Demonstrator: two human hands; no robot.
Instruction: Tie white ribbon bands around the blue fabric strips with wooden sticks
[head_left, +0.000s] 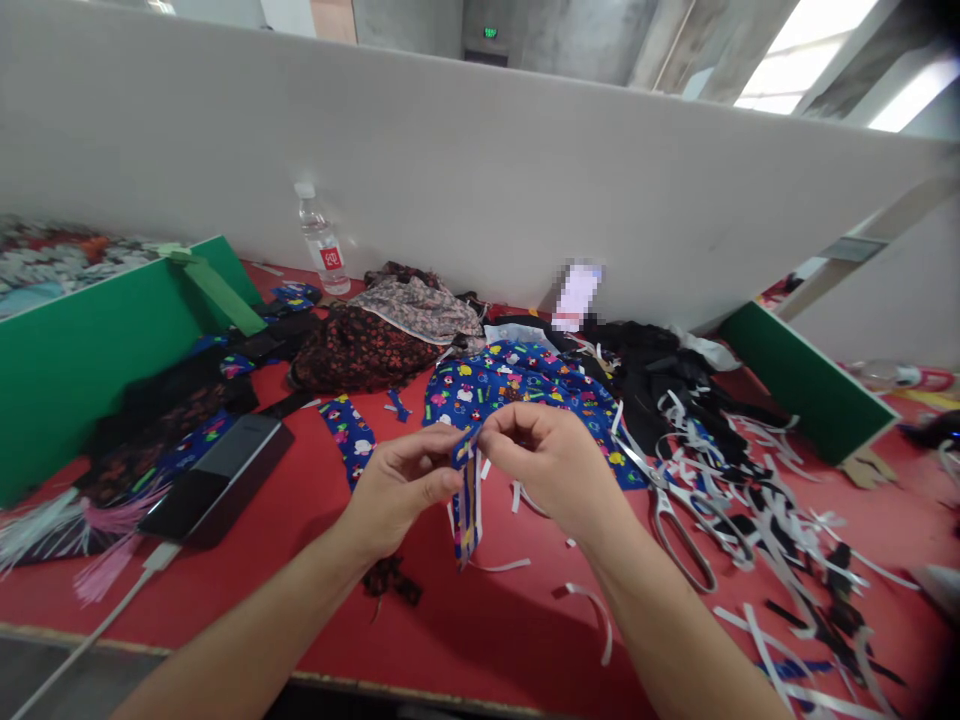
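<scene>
"Two hands are busy, the left hand (pixel 409 485) and the right hand (pixel 555 455). What do they share?"

"A narrow fabric strip (pixel 466 515), blue with a bright print and pale lines running lengthwise. It hangs over the bench (pixel 510 625), about midway between the left and right edges and nearer the front edge than the back. I can't tell whether its lower end touches the surface."

"And the fingers (pixel 517 416)?"

"Both sets make narrow pinches at the upper end. The right thumb and index nip the top; the left ones hold just beside them, on the side toward the left edge."

"How would you expect it to handle?"

"Light and soft, I'd say. It hangs fairly straight, so it may have a little body, but it probably twists if held at a single point. It looks neither fragile nor slippery."

"Best hold?"

"Near one end, flat across the width between thumb and index, second hand close by."

"What's around it?"

"Blue printed cloth (pixel 570 390) lies behind, toward the back edge. Scissors (pixel 658 480) rest beside a heap of scraps (pixel 697 445) toward the right edge, and a black device (pixel 217 480) sits toward the front left corner."
</scene>
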